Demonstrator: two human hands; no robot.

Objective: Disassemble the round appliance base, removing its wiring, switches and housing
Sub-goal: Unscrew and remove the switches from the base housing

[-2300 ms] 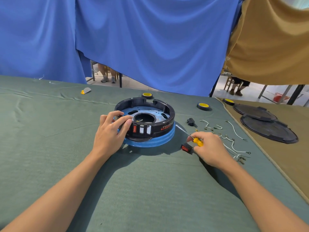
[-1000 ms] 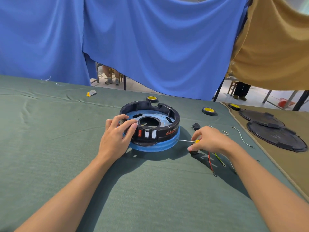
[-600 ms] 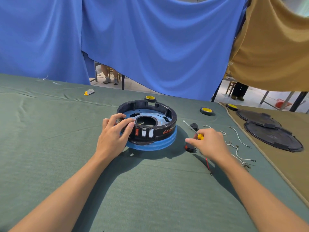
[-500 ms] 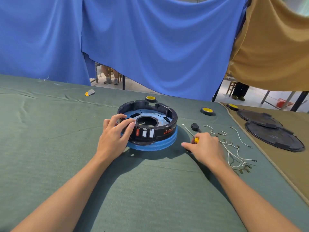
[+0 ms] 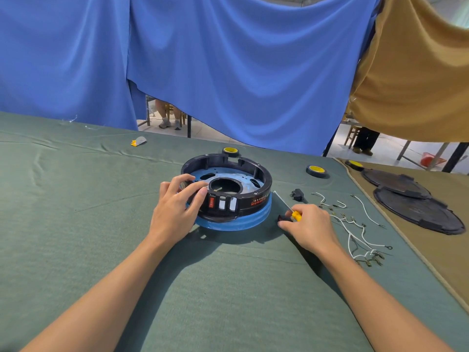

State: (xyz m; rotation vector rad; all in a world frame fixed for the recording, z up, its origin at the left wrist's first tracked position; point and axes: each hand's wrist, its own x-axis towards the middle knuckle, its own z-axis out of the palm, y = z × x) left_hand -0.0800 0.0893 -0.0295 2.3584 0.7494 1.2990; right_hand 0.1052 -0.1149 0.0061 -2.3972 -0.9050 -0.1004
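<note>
A person's two bare forearms reach from the near edge over a table covered in green cloth (image 5: 76, 224). The round appliance base (image 5: 253, 198) sits in the middle of the table, a black ring on a blue lower band, open at the top, with a blue plate and a round hole inside. A small panel of switches (image 5: 221, 203), one red and two pale, faces the near side.

The left hand (image 5: 175, 212) grips the near-left rim of the base, fingers curled over the top edge beside the switches. The right hand (image 5: 309, 224) rests on the cloth just right of the base, fingers curled around the yellow handle of a small screwdriver (image 5: 295, 215). Its thin metal shaft points to the far left, towards the base. A small black part (image 5: 281, 218) lies at the fingertips; I cannot tell what it is.

To the right of that hand, loose white wires (image 5: 355, 232) with metal ends lie spread on the cloth, and a small black plug (image 5: 297, 194) lies farther back. Three rolls of black tape with yellow centres (image 5: 316, 170) sit on the far side. Two black round lids (image 5: 416, 212) lie overlapping on a tan cloth at the far right. Blue curtains (image 5: 228, 72) hang behind the table.
</note>
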